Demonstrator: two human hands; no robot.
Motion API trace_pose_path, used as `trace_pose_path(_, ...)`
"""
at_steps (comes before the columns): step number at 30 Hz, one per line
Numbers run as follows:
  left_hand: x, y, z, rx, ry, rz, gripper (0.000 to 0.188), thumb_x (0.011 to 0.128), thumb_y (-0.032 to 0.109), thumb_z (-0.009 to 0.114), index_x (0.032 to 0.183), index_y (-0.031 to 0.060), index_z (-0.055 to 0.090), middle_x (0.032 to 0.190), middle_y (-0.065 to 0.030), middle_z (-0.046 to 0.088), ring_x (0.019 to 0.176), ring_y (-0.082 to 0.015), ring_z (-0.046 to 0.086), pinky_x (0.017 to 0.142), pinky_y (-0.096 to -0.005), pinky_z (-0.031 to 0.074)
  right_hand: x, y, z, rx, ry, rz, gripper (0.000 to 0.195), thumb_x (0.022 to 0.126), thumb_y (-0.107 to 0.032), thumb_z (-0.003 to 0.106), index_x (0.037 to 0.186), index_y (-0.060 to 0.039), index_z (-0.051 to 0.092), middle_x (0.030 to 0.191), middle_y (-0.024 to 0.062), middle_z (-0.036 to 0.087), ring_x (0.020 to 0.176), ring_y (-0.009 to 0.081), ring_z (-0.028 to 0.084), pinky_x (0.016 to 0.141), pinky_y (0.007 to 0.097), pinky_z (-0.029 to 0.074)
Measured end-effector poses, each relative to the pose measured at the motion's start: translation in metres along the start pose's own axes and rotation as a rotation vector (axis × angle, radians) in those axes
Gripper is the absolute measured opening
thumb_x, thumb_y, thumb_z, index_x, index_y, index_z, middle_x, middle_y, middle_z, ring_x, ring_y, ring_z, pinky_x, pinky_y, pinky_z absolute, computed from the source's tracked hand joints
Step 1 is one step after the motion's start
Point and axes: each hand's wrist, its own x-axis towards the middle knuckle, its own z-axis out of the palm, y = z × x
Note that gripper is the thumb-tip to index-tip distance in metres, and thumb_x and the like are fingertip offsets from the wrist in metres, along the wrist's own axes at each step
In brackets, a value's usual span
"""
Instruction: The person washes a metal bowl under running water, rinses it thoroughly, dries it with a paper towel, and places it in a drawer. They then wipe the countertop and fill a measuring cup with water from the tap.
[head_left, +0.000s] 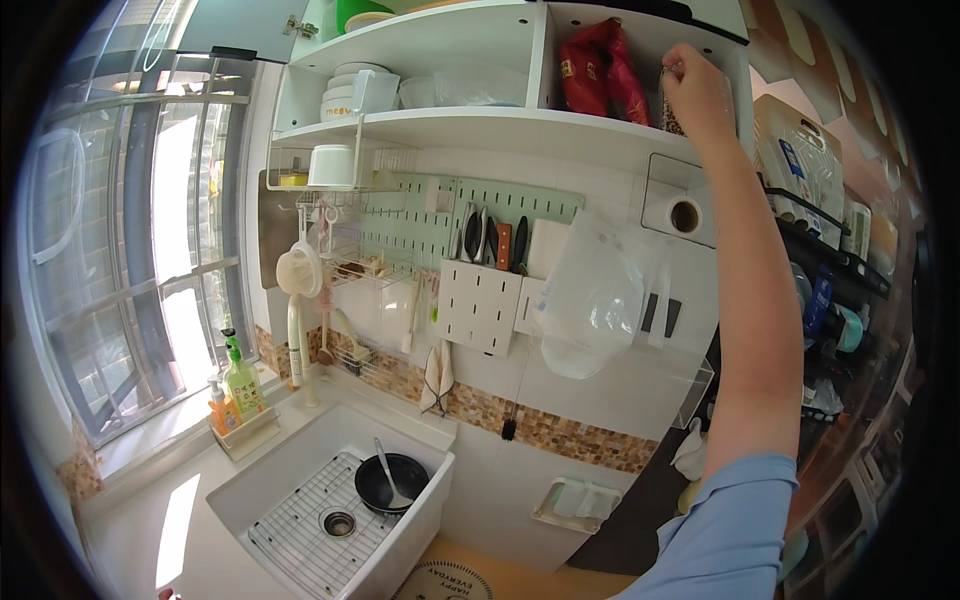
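Note:
My right hand (694, 94) is raised into the right compartment of the open wall cabinet (480, 118). Its fingers pinch the upper edge of a clear package of brown grains or beans (670, 116), partly hidden behind the hand. To the left of it, in the same compartment, stands a crumpled red bag (589, 71) with gold print. Only what seem to be fingertips of my left hand (166, 594) show at the bottom edge, over the pale counter (135, 517); what they do cannot be made out.
Below is a white sink (442, 480) holding a black pan (367, 476) with a spatula. Knives (480, 236) stand in a wall rack. A clear plastic bag (592, 300) hangs beside them. A paper roll (679, 215) sits under the cabinet. Soap bottles (241, 382) stand by the window.

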Motion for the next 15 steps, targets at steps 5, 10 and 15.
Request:
trace_pose_path(5,-0.004,-0.110,0.067,-0.117,-0.222,-0.041,0.052,0.090,0.031,0.049,0.136,0.0102,0.035,0.140,-0.0130,0.033,0.123,-0.0290,0.040,0.099,-0.0458,0.035,-0.012,-0.061,0.051,0.021,-0.123,0.047,0.017,0.084,-0.019,0.054,0.098,-0.0106,0.060,0.095,0.0131,0.066,0.095,0.0332,0.063,0.081,0.0478,0.048)
trace_pose_path(10,-0.021,-0.163,0.079,-0.067,-0.297,-0.102,0.055,0.089,0.029,0.049,0.139,0.0106,0.033,0.142,-0.0129,0.031,0.125,-0.0299,0.038,0.099,-0.0474,0.034,-0.012,-0.055,0.056,-0.258,-0.193,0.378,0.031,0.087,-0.019,0.049,0.116,-0.0130,0.057,0.112,0.0106,0.064,0.106,0.0324,0.060,0.090,0.0560,0.040)
trace_pose_path(15,-0.043,-0.138,0.055,0.049,-0.202,-0.021,0.040,0.092,0.025,0.048,0.129,0.0092,0.047,0.123,-0.0130,0.049,0.110,-0.0294,0.050,0.092,-0.0431,0.041,0.003,-0.077,0.047,-0.319,-0.034,0.291,0.027,0.086,-0.019,0.051,0.111,-0.0126,0.059,0.108,0.0102,0.065,0.104,0.0320,0.061,0.085,0.0556,0.043)
